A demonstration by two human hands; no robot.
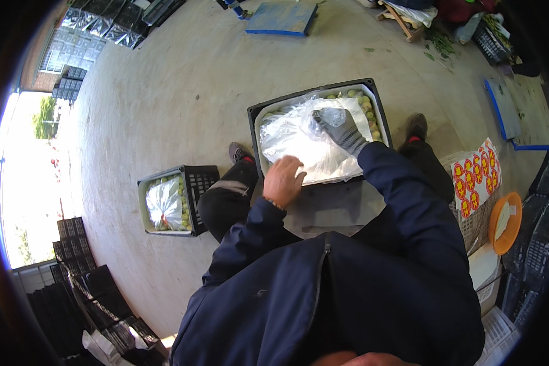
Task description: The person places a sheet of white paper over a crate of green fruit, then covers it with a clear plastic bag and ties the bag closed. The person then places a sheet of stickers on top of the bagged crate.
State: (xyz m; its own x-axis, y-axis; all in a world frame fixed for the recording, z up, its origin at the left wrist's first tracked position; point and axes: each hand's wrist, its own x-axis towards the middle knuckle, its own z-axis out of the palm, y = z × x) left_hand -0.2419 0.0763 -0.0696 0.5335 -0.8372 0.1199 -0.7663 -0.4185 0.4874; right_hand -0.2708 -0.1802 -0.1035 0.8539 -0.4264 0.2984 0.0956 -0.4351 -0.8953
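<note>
A black plastic crate [319, 182] stands between my legs, lined with pale sheeting. Round green and yellowish fruit [368, 110] shows along its far and right sides. Crumpled clear plastic film [293, 137] covers most of the contents, with glare across its middle. My right hand [343, 132], in a grey knitted glove, is over the film and has a bunched part of it in its fingers. Bare, my left hand [282, 182] hovers by the crate's near left edge, thumb apart from the bent fingers, with nothing visible in it.
To the left stands a smaller black crate [201, 183] of fruit with a gathered plastic bag [164, 206]. On the right are a sheet of round red-and-yellow stickers [476, 176] and an orange basin [498, 228]. A blue-edged platform [281, 18] lies ahead; crates [71, 84] are stacked left.
</note>
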